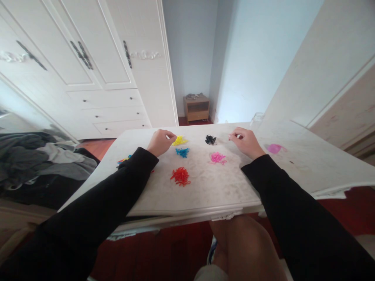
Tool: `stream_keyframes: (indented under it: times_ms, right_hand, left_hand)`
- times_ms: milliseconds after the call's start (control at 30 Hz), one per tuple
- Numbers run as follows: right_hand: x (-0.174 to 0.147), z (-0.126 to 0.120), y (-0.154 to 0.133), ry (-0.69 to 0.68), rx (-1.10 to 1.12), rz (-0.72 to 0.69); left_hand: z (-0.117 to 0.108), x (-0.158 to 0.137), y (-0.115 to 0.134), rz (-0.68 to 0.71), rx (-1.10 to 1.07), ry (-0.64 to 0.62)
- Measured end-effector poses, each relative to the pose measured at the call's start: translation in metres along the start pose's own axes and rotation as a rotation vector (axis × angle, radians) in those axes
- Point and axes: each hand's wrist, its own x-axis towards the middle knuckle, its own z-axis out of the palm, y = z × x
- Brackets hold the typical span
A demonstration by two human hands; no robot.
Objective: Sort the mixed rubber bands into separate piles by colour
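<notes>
Small piles of what look like little rubber bands, sorted by colour, lie on the white table (pixel 158 197). My left hand (pixel 161 141) is closed in a pinch just left of the yellow pile (pixel 179 140); anything between its fingertips is too small to make out. Below that pile are the blue pile (pixel 182 152) and the red pile (pixel 180 176). To the right of the black pile (pixel 210 139), my right hand (pixel 245 141) also pinches, its fingertips' contents unclear. The pink pile (pixel 217 157) sits below the black one. My left sleeve partly hides a multicoloured pile (pixel 124 159).
A pink-purple round item (pixel 274 148) lies on the table's right side, and a clear glass or jar (pixel 258 119) stands at the far edge. Clothes (pixel 55 160) are heaped at the left. Behind stand a white wardrobe (pixel 114 74) and a small wooden nightstand (pixel 197 109).
</notes>
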Motion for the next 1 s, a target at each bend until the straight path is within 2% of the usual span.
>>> stream_keyframes:
  times_ms: [1000]
  right_hand:
    - [-0.0013, 0.0037, 0.0017, -0.048, 0.02, -0.021]
  left_hand:
    - [0.004, -0.0015, -0.0011, -0.008, 0.005, -0.025]
